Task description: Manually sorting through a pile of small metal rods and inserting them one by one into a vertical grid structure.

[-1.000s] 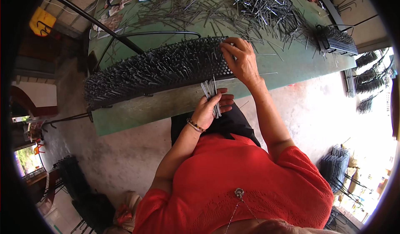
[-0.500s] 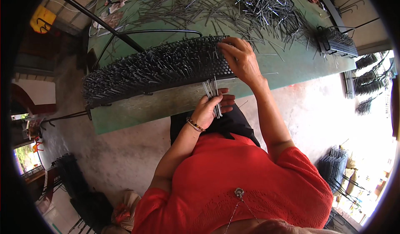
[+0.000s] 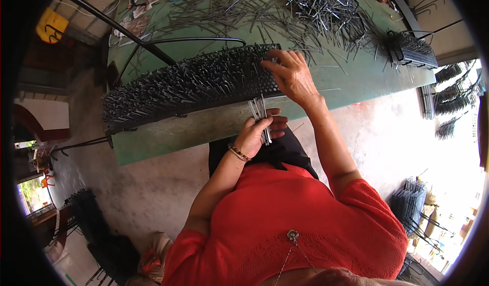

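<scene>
Head view, from left to right: a long dark brush-like strip [image 3: 188,87], thick with upright metal pins, lies across the green counter [image 3: 356,77], its left end reaching past the counter's corner. Just below its right end, the left hand [image 3: 257,133] holds a small bundle of bright metal pins [image 3: 261,115], fingers curled and pressed around them, tips pointing up toward the strip. The right hand [image 3: 291,74] rests on the strip's right end, fingers loosely spread, fingertips touching the pins there. Farther right, loose pins [image 3: 326,8] lie heaped and scattered on the counter, and a second bristled piece [image 3: 410,51] sits near the far edge. My judgement: the bundle could slip and spill if the left grip loosens, and the sharp upright pins could prick the pressing fingertips.
</scene>
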### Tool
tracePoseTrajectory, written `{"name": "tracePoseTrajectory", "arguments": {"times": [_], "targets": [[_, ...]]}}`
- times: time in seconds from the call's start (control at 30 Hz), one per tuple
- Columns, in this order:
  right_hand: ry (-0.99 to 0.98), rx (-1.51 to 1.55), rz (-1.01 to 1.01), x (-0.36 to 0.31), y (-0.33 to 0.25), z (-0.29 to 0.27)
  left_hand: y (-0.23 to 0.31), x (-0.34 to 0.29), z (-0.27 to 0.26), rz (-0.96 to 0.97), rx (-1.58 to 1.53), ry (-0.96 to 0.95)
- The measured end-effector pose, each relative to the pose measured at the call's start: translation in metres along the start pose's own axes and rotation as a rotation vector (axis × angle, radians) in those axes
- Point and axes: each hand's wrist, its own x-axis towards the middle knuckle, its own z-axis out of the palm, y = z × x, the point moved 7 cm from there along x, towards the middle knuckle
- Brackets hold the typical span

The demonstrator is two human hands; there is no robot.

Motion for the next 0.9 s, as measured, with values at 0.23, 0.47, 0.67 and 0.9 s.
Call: {"name": "tracePoseTrajectory", "arguments": {"times": [0.23,0.47,0.67,0.9], "targets": [[0.076,0.004,0.046,-0.002,0.002,-0.008,0.002,0.000,0.000,0.018,0.004,-0.012],[-0.070,0.396,0.228,-0.013,-0.016,-0.006,0.024,-0.003,0.013,0.125,-0.062,-0.119],[-0.279,0.714,0.640,-0.036,-0.009,0.014,0.024,-0.005,0.018,0.113,-0.036,-0.098],[-0.090,1.051,0.817,-0.049,0.013,0.017,0.017,-0.001,0.013,0.090,-0.050,-0.030]]}}
